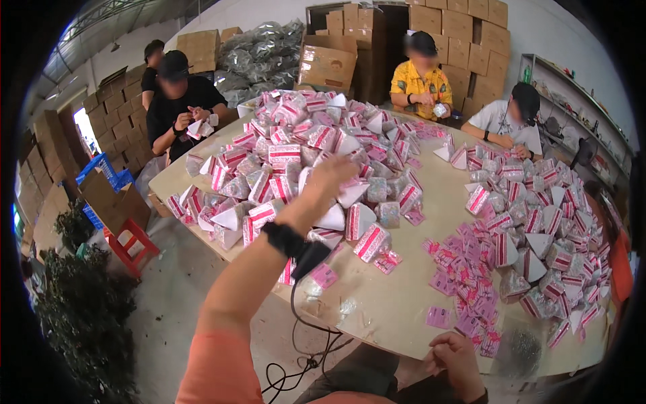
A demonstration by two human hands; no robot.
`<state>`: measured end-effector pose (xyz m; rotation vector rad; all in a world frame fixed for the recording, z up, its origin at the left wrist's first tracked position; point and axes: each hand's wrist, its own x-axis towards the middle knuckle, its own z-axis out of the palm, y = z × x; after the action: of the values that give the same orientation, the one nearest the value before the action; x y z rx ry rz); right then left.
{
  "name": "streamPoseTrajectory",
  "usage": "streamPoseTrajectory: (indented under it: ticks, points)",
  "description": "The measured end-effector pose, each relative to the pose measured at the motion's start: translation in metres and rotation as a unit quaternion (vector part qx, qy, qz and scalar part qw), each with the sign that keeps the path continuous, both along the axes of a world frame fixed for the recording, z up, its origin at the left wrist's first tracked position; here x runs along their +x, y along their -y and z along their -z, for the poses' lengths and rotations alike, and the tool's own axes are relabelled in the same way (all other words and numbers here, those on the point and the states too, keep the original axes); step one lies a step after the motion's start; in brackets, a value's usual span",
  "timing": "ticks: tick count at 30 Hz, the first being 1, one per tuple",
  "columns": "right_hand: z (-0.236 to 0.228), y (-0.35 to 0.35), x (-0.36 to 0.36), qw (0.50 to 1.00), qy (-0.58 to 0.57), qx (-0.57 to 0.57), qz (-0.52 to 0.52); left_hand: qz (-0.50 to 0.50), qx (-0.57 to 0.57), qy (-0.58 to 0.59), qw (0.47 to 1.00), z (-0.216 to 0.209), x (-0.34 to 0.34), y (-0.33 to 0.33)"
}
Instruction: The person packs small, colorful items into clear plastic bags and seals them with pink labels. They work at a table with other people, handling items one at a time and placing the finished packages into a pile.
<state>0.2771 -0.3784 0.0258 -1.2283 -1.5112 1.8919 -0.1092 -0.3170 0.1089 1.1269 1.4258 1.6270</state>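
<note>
Pink-white packets (316, 138) under left hand (330, 172)

Bare strip of the pale wooden counter (431, 222) runs open between the tall heap of pink-and-white cone packets (316, 148) and the right-hand packet pile (538, 229). Flat pink labels (464, 283) litter its near end.

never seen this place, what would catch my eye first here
A big heap of pink and white packets fills the middle of the table, with the left hand stretched over it. A second pile sits at the right, and the right hand rests at the near edge.
</note>
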Motion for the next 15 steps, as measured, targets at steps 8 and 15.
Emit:
streamPoseTrajectory:
  ticks: [8,15]
  points:
    - [-0.02,0.002,0.049,0.997,0.053,0.059,0.017,0.17,-0.064,-0.177,0.967,0.107,0.119,0.087]
    - [-0.036,-0.038,0.142,0.915,0.251,0.253,0.187,0.139,0.069,-0.4,0.903,0.139,0.178,0.107]
